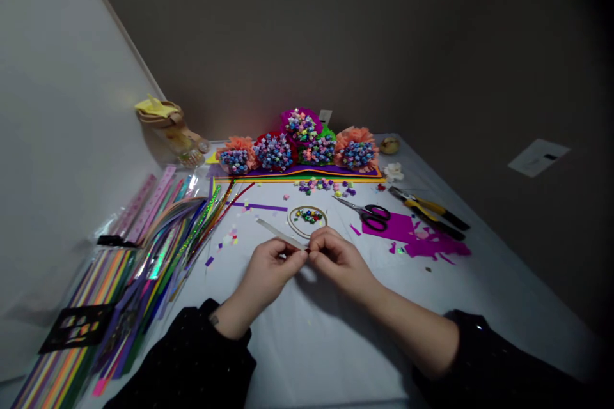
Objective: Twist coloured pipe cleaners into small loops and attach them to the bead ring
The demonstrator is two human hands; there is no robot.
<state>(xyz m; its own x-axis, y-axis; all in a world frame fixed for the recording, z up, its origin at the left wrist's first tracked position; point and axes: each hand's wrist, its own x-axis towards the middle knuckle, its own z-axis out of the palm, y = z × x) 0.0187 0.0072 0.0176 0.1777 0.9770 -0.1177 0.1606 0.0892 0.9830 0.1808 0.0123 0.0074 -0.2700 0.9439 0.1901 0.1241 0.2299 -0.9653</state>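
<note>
Both my hands meet over the middle of the white table (307,345). My left hand (268,271) and my right hand (338,259) each pinch the near end of a thin pale paper strip (275,233), which slants up and to the left from my fingertips. Just beyond my fingers lies a small ring-shaped dish (307,220) holding several tiny coloured paper stars. More loose stars (326,186) are scattered further back.
Long coloured paper strips (144,268) fan out along the left. Black-handled scissors (367,214) rest on purple paper scraps (422,239), with yellow-handled pliers (429,209) to their right. Paper-star bouquets (300,147) stand at the back; a tape holder (167,128) sits back left.
</note>
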